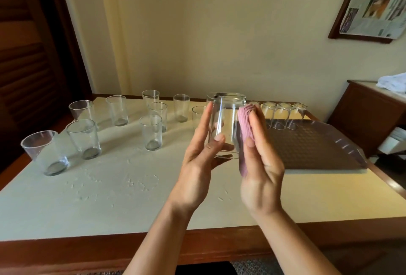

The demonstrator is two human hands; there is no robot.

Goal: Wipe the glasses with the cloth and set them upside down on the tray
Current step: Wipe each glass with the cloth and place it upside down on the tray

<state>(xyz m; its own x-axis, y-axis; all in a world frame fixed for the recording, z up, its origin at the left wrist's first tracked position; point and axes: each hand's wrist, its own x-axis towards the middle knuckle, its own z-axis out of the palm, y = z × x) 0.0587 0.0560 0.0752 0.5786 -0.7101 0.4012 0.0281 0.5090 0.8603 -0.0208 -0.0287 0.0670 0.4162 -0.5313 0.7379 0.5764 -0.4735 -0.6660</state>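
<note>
Head view, left to right: upright glasses wait unwiped across the left of the table. Mid-frame, left hand cradles the held glass, base up, above the table, fingers nearly straight along its side with thumb on the front. Right hand presses the pink cloth flat on its right wall. Step looks like wiping the outside. Next: carry it right, set it rim-down on the tray. Four inverted glasses line the tray's far edge; near part open. Tray's right corner sits close to the table edge.
</note>
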